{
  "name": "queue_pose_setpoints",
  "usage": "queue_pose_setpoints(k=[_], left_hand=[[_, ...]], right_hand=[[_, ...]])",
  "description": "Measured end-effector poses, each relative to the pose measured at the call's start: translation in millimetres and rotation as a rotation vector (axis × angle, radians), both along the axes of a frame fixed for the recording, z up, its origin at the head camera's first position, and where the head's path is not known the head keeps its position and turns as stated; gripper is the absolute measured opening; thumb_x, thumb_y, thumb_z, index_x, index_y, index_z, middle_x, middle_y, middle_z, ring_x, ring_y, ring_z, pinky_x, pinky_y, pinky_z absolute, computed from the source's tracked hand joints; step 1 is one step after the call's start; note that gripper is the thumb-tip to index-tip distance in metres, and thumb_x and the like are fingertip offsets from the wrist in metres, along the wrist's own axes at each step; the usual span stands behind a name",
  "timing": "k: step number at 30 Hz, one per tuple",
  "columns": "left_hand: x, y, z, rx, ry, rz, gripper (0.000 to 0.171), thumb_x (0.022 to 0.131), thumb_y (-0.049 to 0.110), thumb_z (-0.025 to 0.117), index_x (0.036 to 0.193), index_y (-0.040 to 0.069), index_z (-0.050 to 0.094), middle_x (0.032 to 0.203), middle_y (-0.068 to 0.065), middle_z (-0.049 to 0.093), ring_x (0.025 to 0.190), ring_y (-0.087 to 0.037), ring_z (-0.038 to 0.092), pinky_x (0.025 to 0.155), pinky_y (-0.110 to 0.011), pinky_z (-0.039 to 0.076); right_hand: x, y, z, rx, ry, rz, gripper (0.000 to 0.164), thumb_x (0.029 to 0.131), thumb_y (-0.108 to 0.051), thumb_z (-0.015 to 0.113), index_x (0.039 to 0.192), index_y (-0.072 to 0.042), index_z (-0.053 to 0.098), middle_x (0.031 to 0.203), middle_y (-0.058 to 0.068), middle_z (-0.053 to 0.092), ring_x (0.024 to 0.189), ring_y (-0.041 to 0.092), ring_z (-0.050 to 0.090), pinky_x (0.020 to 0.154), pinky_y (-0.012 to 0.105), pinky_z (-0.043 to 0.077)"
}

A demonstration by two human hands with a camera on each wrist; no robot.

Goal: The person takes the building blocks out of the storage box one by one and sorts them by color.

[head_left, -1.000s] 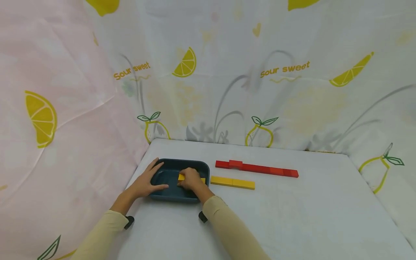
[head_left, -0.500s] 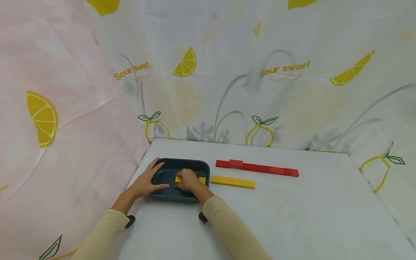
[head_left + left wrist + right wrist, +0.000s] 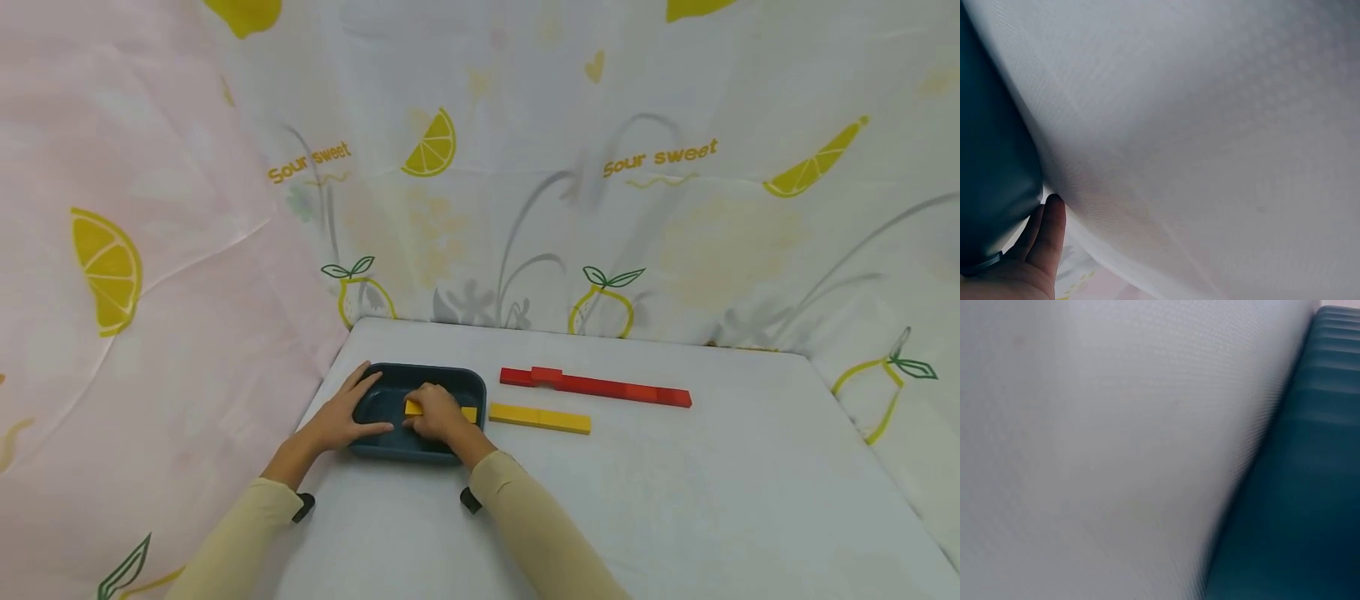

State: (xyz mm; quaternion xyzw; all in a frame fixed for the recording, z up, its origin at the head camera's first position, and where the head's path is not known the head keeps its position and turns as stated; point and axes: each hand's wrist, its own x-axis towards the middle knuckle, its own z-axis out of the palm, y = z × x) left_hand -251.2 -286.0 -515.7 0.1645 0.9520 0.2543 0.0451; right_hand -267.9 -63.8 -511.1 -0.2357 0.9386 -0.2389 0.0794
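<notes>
In the head view, a dark blue rectangular tray point(image 3: 412, 454) sits at the left of the table. My left hand point(image 3: 335, 423) lies at its left end, fingers straight and spread, thumb reaching over the front side. The left wrist view shows straight fingers point(image 3: 1049, 237) against the tray's outer wall point(image 3: 997, 137). Inside the tray my right hand point(image 3: 438, 412) pinches a yellow block point(image 3: 412, 408). More yellow point(image 3: 469, 414) shows to the right of that hand; whether it is a separate block is hidden. The right wrist view shows only the tray's ribbed outside point(image 3: 1310, 462) and white cloth.
Right of the tray, yellow blocks point(image 3: 540, 418) lie end to end. Behind them runs a row of red blocks point(image 3: 600, 386), with one red block point(image 3: 546, 376) standing out near its left end. A white cloth point(image 3: 675, 483) covers the table. Printed curtains point(image 3: 525, 208) hang behind and to the left.
My right hand has shifted slightly left inside the tray with the yellow block, then stayed about there. My left hand has kept its place on the tray.
</notes>
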Motion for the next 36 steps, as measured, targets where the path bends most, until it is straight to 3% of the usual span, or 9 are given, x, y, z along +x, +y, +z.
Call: queue_pose_setpoints(k=[13,26,36], left_hand=[[-4.3,1.7,1.9,0.002,-0.008,-0.003,0.106,0.076,0.066,0.073,0.157,0.017,0.026,0.167,-0.011,0.006,0.147,-0.043,0.026,0.108,-0.069,0.033],[-1.1,0.3,-0.4,0.010,0.006,0.010,0.107,0.076,0.066,0.073,0.157,0.015,0.025,0.167,-0.012,0.007,0.147,-0.044,0.025,0.108,-0.069,0.033],[1.8,0.9,2.1,0.009,-0.010,0.019,0.106,0.077,0.064,0.074,0.157,0.013,0.026,0.167,-0.014,0.006,0.147,-0.044,0.025,0.109,-0.068,0.032]], right_hand=[[-2.6,2.0,-3.2,-0.136,0.023,-0.039,0.036,0.090,-0.025,0.074,0.124,-0.014,0.069,0.121,0.004,0.063,0.103,0.017,0.060,0.097,0.030,0.052],[-3.0,-0.1,-5.2,-0.195,0.059,-0.069,0.034,0.090,-0.022,0.074,0.123,-0.014,0.068,0.122,0.003,0.062,0.103,0.017,0.059,0.096,0.030,0.052],[2.2,6.4,4.5,-0.286,0.164,-0.014,0.032,0.087,-0.019,0.077,0.117,-0.010,0.070,0.118,0.005,0.064,0.103,0.018,0.062,0.097,0.032,0.053]])
